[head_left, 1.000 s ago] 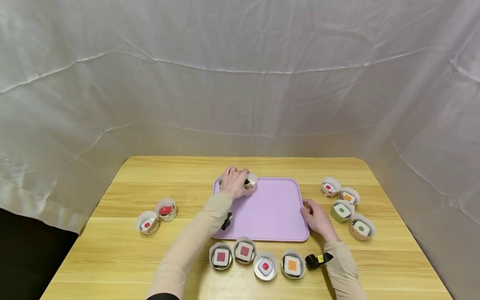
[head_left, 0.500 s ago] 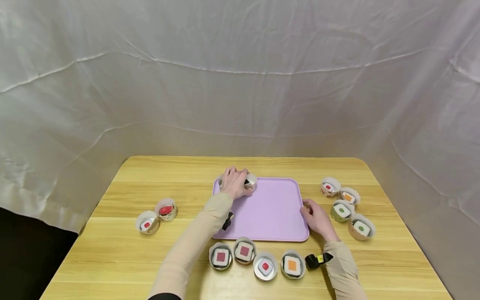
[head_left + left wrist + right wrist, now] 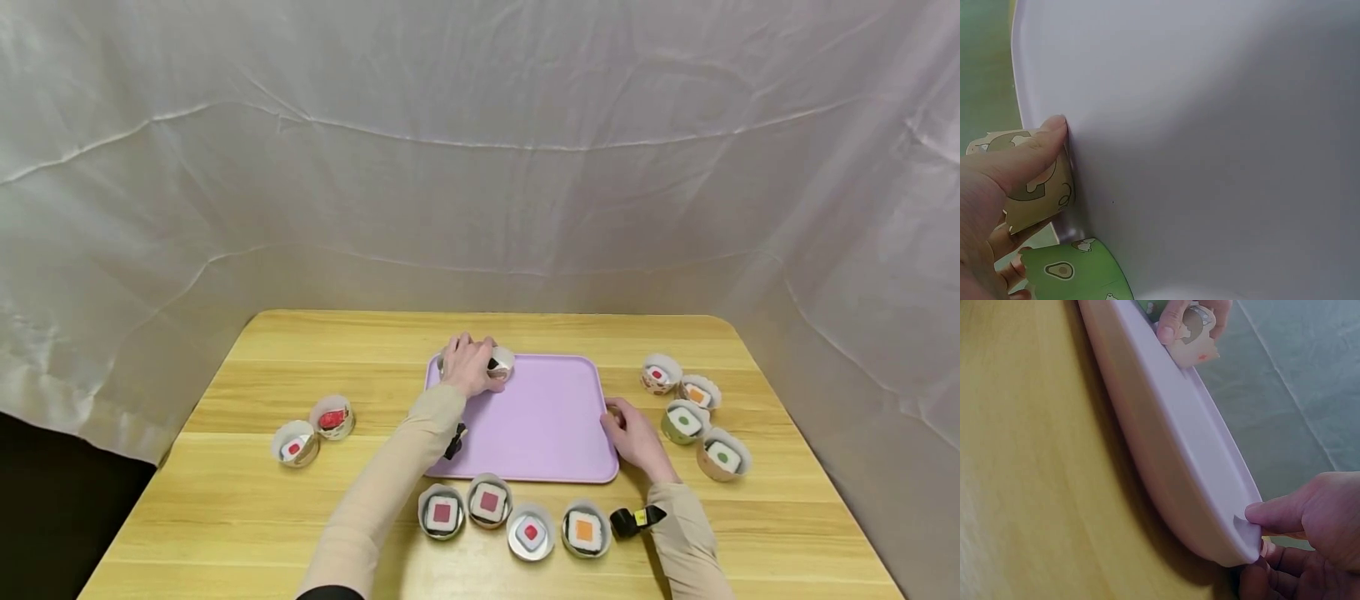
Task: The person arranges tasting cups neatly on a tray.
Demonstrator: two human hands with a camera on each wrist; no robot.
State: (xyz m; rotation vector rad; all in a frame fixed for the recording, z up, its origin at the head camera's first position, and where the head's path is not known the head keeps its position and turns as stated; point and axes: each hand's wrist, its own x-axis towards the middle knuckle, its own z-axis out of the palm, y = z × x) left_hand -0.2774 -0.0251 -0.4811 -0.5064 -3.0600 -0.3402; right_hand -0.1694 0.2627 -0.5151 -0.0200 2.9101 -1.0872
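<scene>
At the back left corner of the lilac tray [image 3: 540, 425], my left hand [image 3: 468, 368] grips a beige patterned paper cup [image 3: 1054, 203]. In the head view that cup's pale rim [image 3: 505, 363] and a bit of its dark filling show beside the thumb. A green paper cup [image 3: 1079, 272] with an avocado print stands against it, by the fingers, and is mostly hidden by the hand in the head view. My right hand [image 3: 636, 435] pinches the tray's right rim, thumb on top and fingers underneath, as the right wrist view shows.
Several paper cups holding toy sushi stand along the tray's front edge, among them an orange-topped one [image 3: 585, 530]. Another group, including a green-dotted one [image 3: 723, 456], stands to the right. Two cups, one with a red topping [image 3: 333, 419], are at the left. Grey curtains surround the wooden table [image 3: 225, 517].
</scene>
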